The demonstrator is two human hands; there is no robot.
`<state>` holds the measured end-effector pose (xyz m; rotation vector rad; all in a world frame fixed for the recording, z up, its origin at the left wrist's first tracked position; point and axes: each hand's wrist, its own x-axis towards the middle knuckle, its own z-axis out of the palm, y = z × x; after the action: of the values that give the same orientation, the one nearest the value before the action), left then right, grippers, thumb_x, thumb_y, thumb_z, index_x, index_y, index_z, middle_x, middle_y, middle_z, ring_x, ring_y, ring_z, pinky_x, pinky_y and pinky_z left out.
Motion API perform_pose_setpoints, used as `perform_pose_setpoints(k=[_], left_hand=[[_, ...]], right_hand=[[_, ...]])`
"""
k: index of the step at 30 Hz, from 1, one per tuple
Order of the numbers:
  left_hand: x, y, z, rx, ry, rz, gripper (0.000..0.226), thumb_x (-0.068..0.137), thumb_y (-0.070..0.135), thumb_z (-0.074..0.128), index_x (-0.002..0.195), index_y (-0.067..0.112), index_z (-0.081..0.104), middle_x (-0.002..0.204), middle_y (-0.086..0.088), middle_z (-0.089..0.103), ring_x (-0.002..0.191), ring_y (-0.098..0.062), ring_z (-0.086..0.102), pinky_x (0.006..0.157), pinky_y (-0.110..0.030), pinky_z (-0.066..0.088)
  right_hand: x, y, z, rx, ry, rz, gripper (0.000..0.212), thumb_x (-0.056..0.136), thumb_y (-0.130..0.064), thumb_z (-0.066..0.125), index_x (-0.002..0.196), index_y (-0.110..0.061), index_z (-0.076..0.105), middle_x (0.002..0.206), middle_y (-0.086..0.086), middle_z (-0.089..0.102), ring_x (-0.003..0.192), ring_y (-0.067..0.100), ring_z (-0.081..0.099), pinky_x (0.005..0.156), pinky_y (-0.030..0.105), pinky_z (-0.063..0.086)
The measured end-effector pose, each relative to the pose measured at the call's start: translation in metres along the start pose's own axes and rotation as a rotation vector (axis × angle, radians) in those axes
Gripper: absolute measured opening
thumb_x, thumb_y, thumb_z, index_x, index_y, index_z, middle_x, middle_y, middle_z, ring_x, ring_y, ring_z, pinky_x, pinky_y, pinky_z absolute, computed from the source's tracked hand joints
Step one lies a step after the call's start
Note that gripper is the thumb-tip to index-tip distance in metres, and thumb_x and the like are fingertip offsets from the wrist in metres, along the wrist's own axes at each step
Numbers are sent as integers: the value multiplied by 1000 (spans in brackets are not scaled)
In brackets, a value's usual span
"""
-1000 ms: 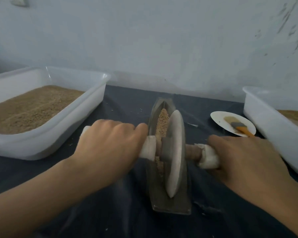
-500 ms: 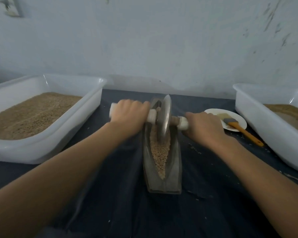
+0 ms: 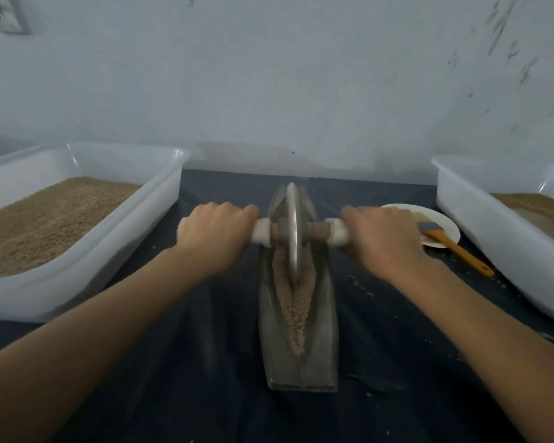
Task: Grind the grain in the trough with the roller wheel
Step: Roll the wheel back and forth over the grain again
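- Gripping hard: left hand [image 3: 216,236] curls fully around the white-wrapped wooden axle [image 3: 263,235].
- Right hand [image 3: 383,239] wraps the opposite end.
- Pale stone roller wheel [image 3: 292,231] stands upright toward the far end of the long grey boat-shaped trough [image 3: 325,314].
- Tan crushed grain [image 3: 293,310] lies in the groove, near side.

Dim bluish light, soft blur, wide-angle edge distortion
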<state>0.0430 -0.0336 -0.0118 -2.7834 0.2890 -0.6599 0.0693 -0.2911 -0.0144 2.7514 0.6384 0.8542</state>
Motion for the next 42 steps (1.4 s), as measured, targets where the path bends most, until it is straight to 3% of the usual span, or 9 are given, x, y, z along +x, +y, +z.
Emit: perform_pose_setpoints(k=[4,8,17,23,27,32,35,38,42], left_hand=[[52,-8,17,-35,12,-45,14,84,23,59,92,20,48,88,-7,62,67,-28,49,58,-35,30],[36,-2,3,-15,9,1,13,87,24,57,93,20,47,89,-5,63,76,-31,59,58,-35,31],[-80,-6,-65,-51,159,277,63,42,11,84,73,24,30,49,7,37,35,-21,34,41,-25,16],[3,-5,-5,41,17,72,29,82,31,64,85,25,36,77,4,58,63,-24,54,53,-32,28],[58,-20,25,-101,-4,-50,22,85,29,61,88,25,39,86,-3,63,62,-19,42,57,-33,31],[29,-11,1,-28,-31,29,19,86,31,59,92,23,42,86,1,61,69,-24,56,56,-33,33],[-30,0,-36,39,84,211,48,66,27,78,81,25,33,68,7,55,52,-17,45,45,-27,25],[-71,-2,-68,-60,195,304,59,35,12,87,71,22,41,52,5,46,39,-18,44,41,-24,21],[-65,-4,-58,-2,-64,211,46,63,26,78,79,30,35,63,9,50,51,-16,52,45,-30,34]], right_hand=[[54,10,25,-33,-20,81,25,80,-46,62,87,-23,54,82,3,67,73,32,62,56,32,31],[27,5,11,19,-78,89,26,81,-43,63,81,-26,43,81,3,65,73,31,61,56,33,33],[-86,4,-69,139,-17,-95,48,46,-45,81,67,-30,41,48,-10,40,37,15,41,38,20,25],[-9,4,-6,26,-169,67,29,80,-50,61,82,-30,40,79,-2,62,73,25,60,54,32,34],[54,14,16,-65,-52,74,22,79,-41,67,86,-26,54,79,3,65,68,29,58,52,31,22],[19,9,0,59,-191,92,22,81,-46,60,87,-28,50,84,2,65,77,28,61,58,34,40],[-45,7,-24,124,-242,38,27,74,-56,55,76,-34,39,66,-7,55,65,19,59,54,34,45],[-83,7,-55,140,4,-83,38,55,-60,55,66,-36,28,46,-13,33,36,7,42,32,25,31],[-76,6,-53,136,-19,-99,43,53,-57,60,68,-38,24,45,-9,39,36,10,42,32,25,30]])
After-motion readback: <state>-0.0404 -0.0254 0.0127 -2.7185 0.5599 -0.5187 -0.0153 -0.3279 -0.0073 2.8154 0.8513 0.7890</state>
